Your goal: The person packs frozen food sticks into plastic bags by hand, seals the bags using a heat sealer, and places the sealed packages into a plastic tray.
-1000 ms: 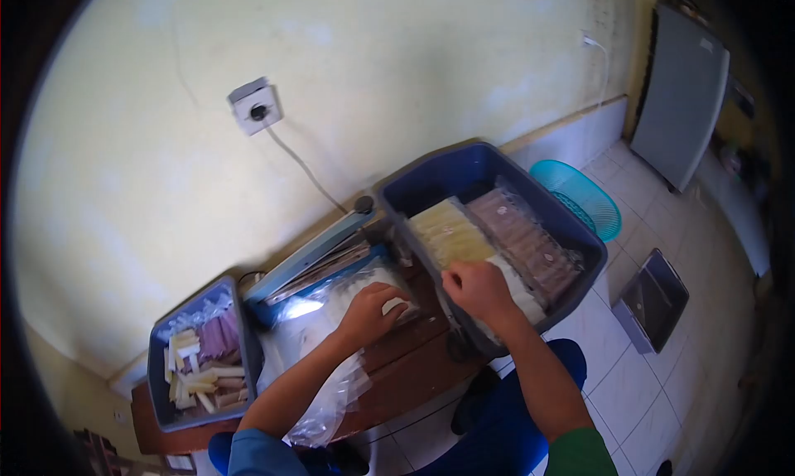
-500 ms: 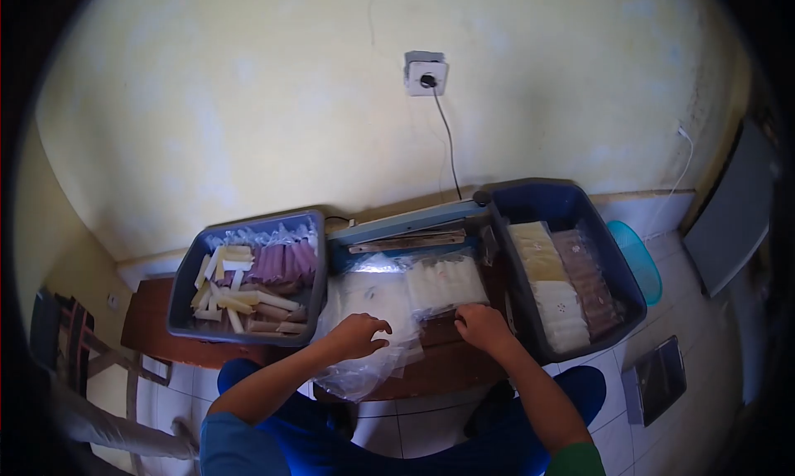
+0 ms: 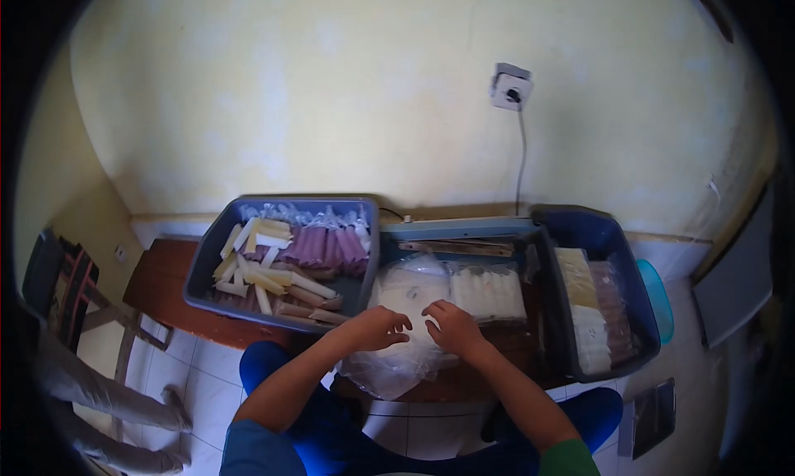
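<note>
- Right now both your hands are over the clear plastic bags, whose loose folds reach the near edge of the bench.
- Your left hand has its fingers curled, thumb set apart, with nothing seen between them; your right hand faces it with bent fingers, and whether they pinch any film you cannot tell from here.
- Thin film like this likely clings and slides, so a light pinch at one edge, with the other hand steadying the pile, should part a layer cleanly.
- Just right of the pile lies the packet of white sticks; keep your right wrist off it so its row stays straight.
- On your left, the grey tub carries loose pale, brown and purple sticks; on your right, the dark blue tub has packed rows.
- Behind the plastic runs the long blue-grey bar; keep stray folds clear of it.
- Farther back, a cord hangs from the wall socket.
</note>
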The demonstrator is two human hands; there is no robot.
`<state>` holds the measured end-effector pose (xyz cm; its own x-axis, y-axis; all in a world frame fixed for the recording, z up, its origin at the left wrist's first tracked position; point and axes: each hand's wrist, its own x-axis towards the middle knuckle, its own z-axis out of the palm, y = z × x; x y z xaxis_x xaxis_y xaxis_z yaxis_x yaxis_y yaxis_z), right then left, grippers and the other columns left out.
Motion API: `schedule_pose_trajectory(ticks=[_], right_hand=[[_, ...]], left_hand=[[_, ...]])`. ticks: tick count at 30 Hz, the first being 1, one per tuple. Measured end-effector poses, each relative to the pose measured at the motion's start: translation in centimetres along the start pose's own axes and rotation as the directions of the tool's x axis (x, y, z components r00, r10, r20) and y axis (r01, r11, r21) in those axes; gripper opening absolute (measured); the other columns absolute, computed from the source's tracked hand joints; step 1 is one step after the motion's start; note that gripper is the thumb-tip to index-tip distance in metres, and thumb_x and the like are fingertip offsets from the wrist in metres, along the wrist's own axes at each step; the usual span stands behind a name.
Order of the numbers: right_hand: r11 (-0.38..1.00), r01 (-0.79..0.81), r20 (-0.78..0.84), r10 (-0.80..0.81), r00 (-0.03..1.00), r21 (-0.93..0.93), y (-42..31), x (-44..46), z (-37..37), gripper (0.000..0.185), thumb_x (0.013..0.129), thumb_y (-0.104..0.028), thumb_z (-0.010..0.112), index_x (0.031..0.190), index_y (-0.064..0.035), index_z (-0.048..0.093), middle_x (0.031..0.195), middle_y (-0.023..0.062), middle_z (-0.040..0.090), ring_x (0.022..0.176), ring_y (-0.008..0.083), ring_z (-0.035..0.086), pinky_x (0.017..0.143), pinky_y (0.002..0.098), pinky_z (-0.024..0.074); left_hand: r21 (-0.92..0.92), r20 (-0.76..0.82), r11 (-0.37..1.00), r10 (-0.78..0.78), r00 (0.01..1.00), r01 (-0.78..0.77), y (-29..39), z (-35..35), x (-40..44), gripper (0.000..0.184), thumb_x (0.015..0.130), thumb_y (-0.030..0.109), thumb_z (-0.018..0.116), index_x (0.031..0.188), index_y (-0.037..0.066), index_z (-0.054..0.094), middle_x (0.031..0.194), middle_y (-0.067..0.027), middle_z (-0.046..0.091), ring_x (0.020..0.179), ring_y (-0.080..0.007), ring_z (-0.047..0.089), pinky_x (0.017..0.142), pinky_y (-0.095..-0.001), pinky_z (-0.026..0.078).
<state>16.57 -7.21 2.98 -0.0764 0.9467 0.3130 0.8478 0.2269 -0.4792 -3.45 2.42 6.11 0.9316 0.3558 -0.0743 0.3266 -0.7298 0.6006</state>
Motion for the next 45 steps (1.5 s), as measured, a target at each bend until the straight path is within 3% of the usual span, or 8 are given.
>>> schedule_pose_trajectory(ticks=[6, 11, 14, 22, 32, 38, 40, 45], right_hand=[[0.946, 0.318, -0.176, -0.302, 0.937, 0.069, -3.6, 7.7, 2.2, 0.016, 0.076, 0.000, 0.059, 0.092, -0.0028, 0.060, 0.099, 0.0131, 0.061, 0.096, 0.0334, 0.059, 0.082, 0.0414, 0.0499], [0.884, 0.464, -0.149, -0.451, 0.880, 0.064, -4.2, 13.0, 6.4, 0.015, 0.074, -0.004, 0.061, 0.089, -0.0013, 0.060, 0.093, 0.0166, 0.062, 0.096, 0.0352, 0.059, 0.089, 0.0437, 0.0463], [0.920, 0.384, 0.120, -0.374, 0.920, -0.075, -3.8, 15.6, 7.8, 0.017, 0.073, -0.012, 0.064, 0.088, -0.0029, 0.063, 0.087, 0.0158, 0.065, 0.091, 0.0338, 0.062, 0.092, 0.0445, 0.0431], [0.939, 0.318, 0.153, -0.298, 0.942, -0.129, -3.0, 18.3, 8.6, 0.019, 0.071, -0.018, 0.065, 0.084, -0.0032, 0.068, 0.080, 0.0141, 0.067, 0.084, 0.0318, 0.063, 0.094, 0.0420, 0.0410], [0.935, 0.260, -0.333, -0.172, 0.927, 0.242, -2.9, 12.2, 8.3, 0.043, 0.089, -0.009, 0.055, 0.130, 0.0033, 0.045, 0.136, 0.0266, 0.044, 0.129, 0.0393, 0.041, 0.106, 0.0435, 0.0364], [0.995, 0.022, -0.115, -0.011, 0.993, 0.095, 2.9, 2.9, 5.3, 0.042, 0.085, -0.012, 0.061, 0.123, 0.0009, 0.050, 0.119, 0.0215, 0.056, 0.113, 0.0374, 0.053, 0.097, 0.0420, 0.0441], [1.000, -0.012, 0.177, 0.013, 0.984, -0.010, 4.2, 0.3, 3.8, 0.040, 0.080, -0.011, 0.064, 0.117, 0.0004, 0.054, 0.108, 0.0172, 0.060, 0.103, 0.0349, 0.057, 0.091, 0.0418, 0.0472], [0.986, 0.159, 0.139, -0.150, 0.979, -0.058, 5.7, -2.8, 4.2, 0.033, 0.074, -0.007, 0.062, 0.107, -0.0006, 0.060, 0.101, 0.0170, 0.062, 0.099, 0.0336, 0.059, 0.087, 0.0417, 0.0491]], left_hand=[[-0.093, -0.369, 0.985, 0.100, 0.924, -0.144, -2.2, -4.5, -1.8, 0.014, 0.080, 0.012, 0.068, 0.091, 0.002, 0.068, 0.078, -0.0175, 0.066, 0.074, -0.0339, 0.066, 0.067, -0.0363, 0.050], [-0.088, -0.375, 0.992, -0.119, 0.919, 0.093, -6.0, -7.7, -3.2, 0.019, 0.080, 0.016, 0.068, 0.092, 0.001, 0.068, 0.082, -0.0190, 0.067, 0.078, -0.0346, 0.066, 0.070, -0.0375, 0.050], [-0.040, -0.299, 0.951, -0.304, 0.905, 0.306, -9.2, -7.5, -2.6, 0.024, 0.078, 0.026, 0.068, 0.093, 0.008, 0.072, 0.089, -0.0184, 0.068, 0.088, -0.0362, 0.064, 0.080, -0.0436, 0.049], [-0.008, -0.375, 0.961, -0.260, 0.890, 0.278, -12.8, -6.1, -0.5, 0.025, 0.079, 0.017, 0.062, 0.099, 0.005, 0.068, 0.094, -0.0208, 0.067, 0.093, -0.0374, 0.063, 0.082, -0.0440, 0.049], [0.015, -0.762, 0.986, -0.094, 0.641, 0.163, -6.1, -4.5, 1.5, 0.013, 0.079, 0.009, 0.061, 0.089, 0.001, 0.065, 0.083, -0.0171, 0.062, 0.080, -0.0386, 0.060, 0.073, -0.0449, 0.048], [0.358, -0.566, 0.933, 0.241, 0.788, -0.028, -2.8, 0.6, 3.1, 0.011, 0.079, 0.013, 0.064, 0.088, 0.007, 0.064, 0.084, -0.0100, 0.062, 0.082, -0.0292, 0.061, 0.072, -0.0405, 0.047], [0.456, -0.307, 0.889, 0.196, 0.931, -0.036, -2.0, 2.5, 3.1, 0.023, 0.078, 0.021, 0.068, 0.098, 0.009, 0.063, 0.090, -0.0083, 0.063, 0.088, -0.0271, 0.062, 0.076, -0.0421, 0.049], [0.465, -0.052, 0.884, -0.017, 0.998, 0.039, -2.7, 6.9, 2.9, 0.030, 0.076, 0.027, 0.072, 0.096, 0.008, 0.063, 0.092, -0.0091, 0.064, 0.092, -0.0271, 0.063, 0.077, -0.0407, 0.050]])
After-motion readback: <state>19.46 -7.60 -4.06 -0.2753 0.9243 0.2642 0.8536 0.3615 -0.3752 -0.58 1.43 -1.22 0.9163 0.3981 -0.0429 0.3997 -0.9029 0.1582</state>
